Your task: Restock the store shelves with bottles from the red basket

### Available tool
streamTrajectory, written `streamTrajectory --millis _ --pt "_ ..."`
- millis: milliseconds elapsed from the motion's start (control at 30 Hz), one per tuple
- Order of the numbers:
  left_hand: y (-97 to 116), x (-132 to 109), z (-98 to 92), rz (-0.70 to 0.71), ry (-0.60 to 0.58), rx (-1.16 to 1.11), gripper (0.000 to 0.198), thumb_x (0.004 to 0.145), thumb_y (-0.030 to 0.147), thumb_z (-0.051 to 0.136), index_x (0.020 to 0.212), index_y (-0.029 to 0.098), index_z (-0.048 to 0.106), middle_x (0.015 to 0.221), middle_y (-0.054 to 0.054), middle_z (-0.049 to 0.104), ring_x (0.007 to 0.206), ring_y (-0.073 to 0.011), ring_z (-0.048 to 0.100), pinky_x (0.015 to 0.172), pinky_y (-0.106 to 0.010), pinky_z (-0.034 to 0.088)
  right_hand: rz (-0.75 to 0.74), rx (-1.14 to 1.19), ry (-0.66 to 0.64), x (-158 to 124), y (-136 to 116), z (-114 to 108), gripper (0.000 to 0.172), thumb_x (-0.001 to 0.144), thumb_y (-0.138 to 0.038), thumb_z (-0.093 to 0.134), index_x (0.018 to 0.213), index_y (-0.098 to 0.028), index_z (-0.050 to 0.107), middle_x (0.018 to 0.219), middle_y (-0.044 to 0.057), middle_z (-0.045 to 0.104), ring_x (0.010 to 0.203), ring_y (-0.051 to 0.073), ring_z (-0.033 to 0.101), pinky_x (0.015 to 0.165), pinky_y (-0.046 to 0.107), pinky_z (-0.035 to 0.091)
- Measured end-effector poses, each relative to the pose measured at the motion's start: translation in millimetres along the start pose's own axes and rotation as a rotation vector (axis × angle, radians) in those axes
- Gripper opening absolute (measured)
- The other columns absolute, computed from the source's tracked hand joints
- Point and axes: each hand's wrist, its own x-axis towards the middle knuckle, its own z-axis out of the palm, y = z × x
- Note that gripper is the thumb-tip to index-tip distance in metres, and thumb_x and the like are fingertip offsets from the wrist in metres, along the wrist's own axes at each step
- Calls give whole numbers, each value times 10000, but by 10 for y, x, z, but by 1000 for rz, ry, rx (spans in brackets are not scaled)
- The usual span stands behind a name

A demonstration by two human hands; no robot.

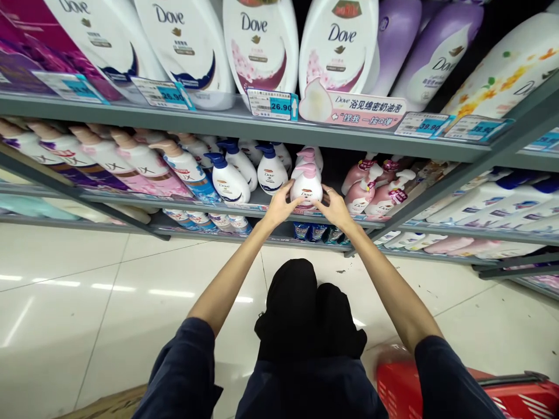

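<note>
A white Dove pump bottle point(306, 187) with a pink pump top stands at the front of the second shelf. My left hand point(282, 205) grips it from the left side, thumb across its lower front. From the right, my right hand point(334, 205) closes on the same bottle, with a ring on one finger. More pink-topped bottles stand right behind it. White Dove bottles with dark blue pumps point(230, 179) are to the left of my hands. Pink pump bottles point(360, 189) with white tops stand to the right.
Large Dove bottles point(261, 49) line the shelf above, behind price tags point(273, 105). Small blue packs point(308, 231) sit on the shelf below. A red shopping basket point(399, 387) is on the floor at my right, and cardboard point(109, 405) lies at the lower left.
</note>
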Motion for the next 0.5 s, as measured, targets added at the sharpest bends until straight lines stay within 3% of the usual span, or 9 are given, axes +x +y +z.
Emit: streamTrajectory --millis 100,200,367,500 --pt "-89 -12 -62 -19 -50 -114 883 915 464 824 1653 90 515 1713 -225 532 1575 -400 555 1328 -552 469 -2 65 22 -58 51 -7 833 900 -541 827 1593 -140 599 1596 183 659 1440 374 686 1223 567 600" --pt "-107 15 -93 -20 -60 -124 834 912 433 836 1615 81 556 1635 -216 620 1512 -411 618 1287 -565 523 -9 81 48 -68 91 15 815 902 -526 824 1584 -134 609 1590 183 664 1445 378 682 1206 565 617" --pt "-47 -34 -109 -3 -14 -90 734 932 413 824 1572 128 604 1612 -184 650 1482 -399 645 1225 -573 583 -60 76 67 -95 138 65 862 924 -565 782 1609 -83 575 1614 233 625 1453 387 676 1189 556 631" --pt "-44 -31 -120 5 -21 -71 711 946 425 821 1558 133 609 1582 -189 672 1463 -392 660 1216 -578 590 -74 45 69 -89 157 114 840 968 -612 730 1627 -118 565 1626 204 620 1491 369 646 1216 531 615"
